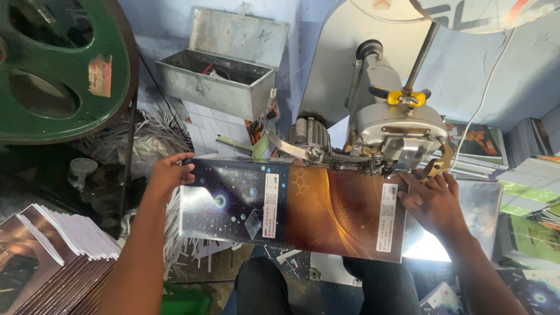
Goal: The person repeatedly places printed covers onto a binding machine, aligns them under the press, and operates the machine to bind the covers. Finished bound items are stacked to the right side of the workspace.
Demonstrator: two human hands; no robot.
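- The left hand [169, 173] is gripping the far left corner of the glossy printed cover sheet [291, 207], dark blue with star patterns on one half and orange-brown on the other; the fingers are curled over the top edge, pinching it, apparently to keep the sheet level.
- The right hand [431, 201] is lying flat on the right end of the sheet, fingers spread and pressing down, seemingly to keep that end flat.
- The sheet is lying across the person's lap, spanning both grips, its far edge sitting under the head of the grey metal stitching machine [396, 125], just beyond the right hand's fingertips.
- A stack of bound booklets [58, 245] is resting below and left of the left forearm, within reach.
- An open grey metal box [216, 81] is standing beyond the left grip, clear of the sheet.
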